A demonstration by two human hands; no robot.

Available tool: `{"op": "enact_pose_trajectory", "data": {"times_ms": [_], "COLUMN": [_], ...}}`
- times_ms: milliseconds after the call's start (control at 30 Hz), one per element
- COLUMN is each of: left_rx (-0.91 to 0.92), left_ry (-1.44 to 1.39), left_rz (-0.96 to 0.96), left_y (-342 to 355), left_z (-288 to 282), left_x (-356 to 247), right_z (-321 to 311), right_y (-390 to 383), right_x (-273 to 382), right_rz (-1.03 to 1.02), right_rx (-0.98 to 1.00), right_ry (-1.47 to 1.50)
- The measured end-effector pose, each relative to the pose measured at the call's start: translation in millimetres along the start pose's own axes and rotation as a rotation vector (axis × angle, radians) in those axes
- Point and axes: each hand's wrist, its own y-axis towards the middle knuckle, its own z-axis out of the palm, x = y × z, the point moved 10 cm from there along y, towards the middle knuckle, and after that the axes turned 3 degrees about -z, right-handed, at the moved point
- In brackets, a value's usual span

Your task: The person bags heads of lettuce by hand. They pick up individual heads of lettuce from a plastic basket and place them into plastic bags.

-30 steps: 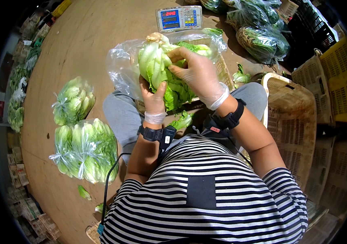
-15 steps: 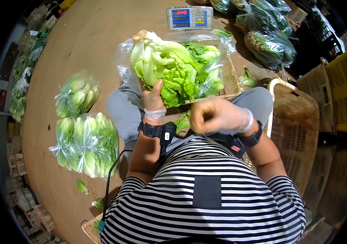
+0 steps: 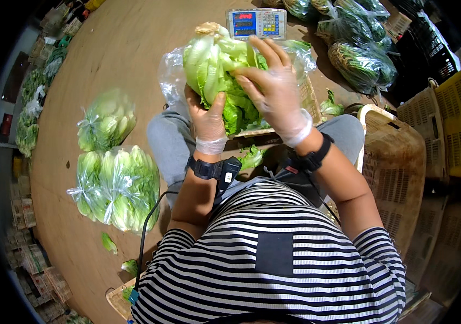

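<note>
My left hand (image 3: pixel 209 121), in a thin clear glove, is closed round the lower left side of a leafy green lettuce head (image 3: pixel 209 62), its thumb across the leaves. The pale cut stem end points away from me. Over the right side of the lettuce reaches my gloved right hand (image 3: pixel 279 92), fingers stretched and apart, thumb and forefinger tips at the leaves. Behind both, a clear plastic bag (image 3: pixel 170 75) lines a shallow crate (image 3: pixel 309 102) between my knees. More greens in the crate are mostly hidden by my right hand.
A digital scale display (image 3: pixel 257 24) stands beyond the crate. Bagged lettuces (image 3: pixel 120 189) lie on the floor at left, near loose leaves (image 3: pixel 109 243). Several bags of greens (image 3: pixel 362 65) sit at far right. A large basket (image 3: pixel 392 178) stands by my right knee, with yellow crates (image 3: pixel 459 119) beyond.
My right hand has gone from in front of my waist up and forward to the lettuce, its curled fingers now spread. The left hand has shifted the lettuce slightly away and turned it more upright.
</note>
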Motion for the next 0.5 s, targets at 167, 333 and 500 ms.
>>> {"op": "enact_pose_trajectory", "data": {"times_ms": [167,333,500], "left_rx": [-0.065,-0.07,-0.026], "left_ry": [-0.057,0.048,0.049], "left_rz": [0.082,0.093,0.079], "left_y": [4,4,7], "left_z": [8,9,10], "left_x": [-17,-30,-31], "right_z": [-2,-2,0], "right_y": [5,15,22], "right_x": [-10,-3,-7], "right_rz": [0.083,-0.023,-0.039], "right_rx": [-0.215,-0.164,-0.013], "right_ry": [-0.104,-0.085,-0.11]}}
